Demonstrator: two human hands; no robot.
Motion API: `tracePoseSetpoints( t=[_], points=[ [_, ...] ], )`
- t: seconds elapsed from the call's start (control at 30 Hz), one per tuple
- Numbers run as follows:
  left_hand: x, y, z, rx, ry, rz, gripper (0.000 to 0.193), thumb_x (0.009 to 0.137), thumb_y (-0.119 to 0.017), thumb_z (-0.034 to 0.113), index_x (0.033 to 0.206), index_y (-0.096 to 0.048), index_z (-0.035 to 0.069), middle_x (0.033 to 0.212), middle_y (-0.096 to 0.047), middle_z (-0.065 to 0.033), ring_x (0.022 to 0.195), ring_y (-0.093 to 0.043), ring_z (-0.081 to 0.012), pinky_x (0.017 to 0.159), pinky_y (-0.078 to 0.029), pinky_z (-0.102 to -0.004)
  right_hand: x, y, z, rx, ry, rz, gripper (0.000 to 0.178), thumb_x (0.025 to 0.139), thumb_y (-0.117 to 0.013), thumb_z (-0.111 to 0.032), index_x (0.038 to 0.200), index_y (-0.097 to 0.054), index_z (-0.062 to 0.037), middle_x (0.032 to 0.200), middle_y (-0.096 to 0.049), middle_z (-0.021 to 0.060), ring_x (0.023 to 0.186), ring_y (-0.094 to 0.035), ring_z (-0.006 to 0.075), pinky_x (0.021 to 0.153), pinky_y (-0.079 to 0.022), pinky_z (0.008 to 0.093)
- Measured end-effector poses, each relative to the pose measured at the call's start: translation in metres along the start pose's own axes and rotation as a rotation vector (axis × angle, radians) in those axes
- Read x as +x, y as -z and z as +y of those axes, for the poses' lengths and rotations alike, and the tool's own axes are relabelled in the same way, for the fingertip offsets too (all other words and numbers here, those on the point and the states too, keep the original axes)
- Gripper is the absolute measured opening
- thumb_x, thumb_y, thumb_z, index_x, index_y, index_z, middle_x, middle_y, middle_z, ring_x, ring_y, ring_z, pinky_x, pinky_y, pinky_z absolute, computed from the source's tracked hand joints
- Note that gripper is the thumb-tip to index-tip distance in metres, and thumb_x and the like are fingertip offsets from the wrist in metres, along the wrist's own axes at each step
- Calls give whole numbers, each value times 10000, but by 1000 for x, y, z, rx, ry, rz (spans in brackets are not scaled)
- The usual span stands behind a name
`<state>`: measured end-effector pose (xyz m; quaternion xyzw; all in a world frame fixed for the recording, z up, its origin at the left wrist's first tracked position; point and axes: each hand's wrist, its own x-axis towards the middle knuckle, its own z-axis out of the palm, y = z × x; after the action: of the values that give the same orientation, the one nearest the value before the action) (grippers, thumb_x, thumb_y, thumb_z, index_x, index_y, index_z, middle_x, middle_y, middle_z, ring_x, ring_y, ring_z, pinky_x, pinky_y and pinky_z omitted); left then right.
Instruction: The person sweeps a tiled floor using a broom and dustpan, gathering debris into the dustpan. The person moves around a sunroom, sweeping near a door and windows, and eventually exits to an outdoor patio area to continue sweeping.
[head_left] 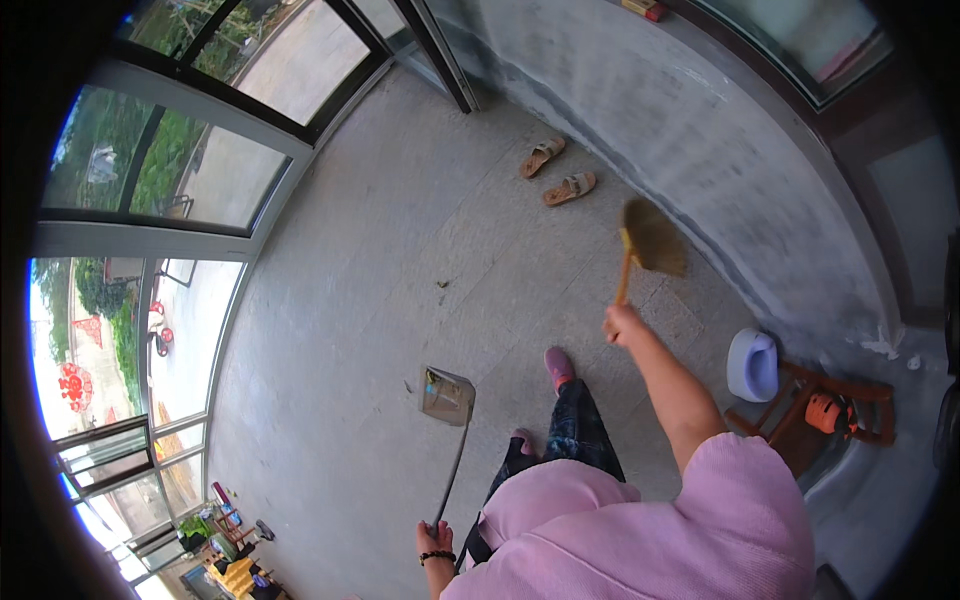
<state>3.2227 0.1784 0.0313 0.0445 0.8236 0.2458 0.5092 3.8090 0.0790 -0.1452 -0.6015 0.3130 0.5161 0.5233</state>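
Observation:
My right hand (pixel 624 325) is closed round the handle of a broom (pixel 655 240), stretched out ahead and to the right. The broom's tan bristles fan out near the foot of the grey wall, slightly blurred. Low on the left, my left hand (pixel 435 541), with a dark bead bracelet at the wrist, grips the long thin handle of a dustpan (pixel 446 396). The dustpan's pan is down at the floor ahead of my feet, with some small yellowish and green bits in it. A small dark scrap (pixel 442 284) lies on the floor beyond the pan.
A pair of brown slippers (pixel 569 188) lies by the wall (pixel 700 130). To the right stand a white and lavender potty (pixel 753 366) and a wooden chair (pixel 800 425) with an orange item on it. Framed glass panes (pixel 205 175) line the left; several goods (pixel 235 560) sit lower left.

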Motion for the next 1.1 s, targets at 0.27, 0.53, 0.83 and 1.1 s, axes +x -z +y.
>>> tracePoseSetpoints(
  t=[0.27,0.53,0.83,1.1],
  points=[
    [8,-22,-13,-66,46,-10,217,812,-500,316,722,-441,128,629,-533,-44,579,-584,-223,514,-445,-347,-56,-126,73,-265,-157,-420,353,754,-496,-85,1053,-346,-195,579,-422,55,394,-412,152,310,-291,274],
    [19,2,-9,-146,33,39,202,811,-513,284,738,-438,112,641,-505,-43,617,-593,-213,555,-475,-369,-215,-111,12,-185,-96,-559,524,790,-477,-93,1276,-311,-194,610,-459,37,403,-435,103,319,-351,239],
    [67,18,-41,-268,142,103,224,805,-517,309,765,-433,106,708,-527,-64,633,-595,-226,571,-477,-374,-169,-140,2,-532,132,-219,400,773,-456,-83,1134,-369,-232,583,-424,25,423,-430,113,332,-319,258],
    [95,34,-30,-371,196,178,206,818,-496,284,784,-413,98,670,-519,-84,561,-586,-235,504,-475,-375,-13,-325,97,-416,-171,-247,182,754,-480,-99,844,-355,-195,528,-384,20,435,-438,151,345,-297,284]
  ],
)
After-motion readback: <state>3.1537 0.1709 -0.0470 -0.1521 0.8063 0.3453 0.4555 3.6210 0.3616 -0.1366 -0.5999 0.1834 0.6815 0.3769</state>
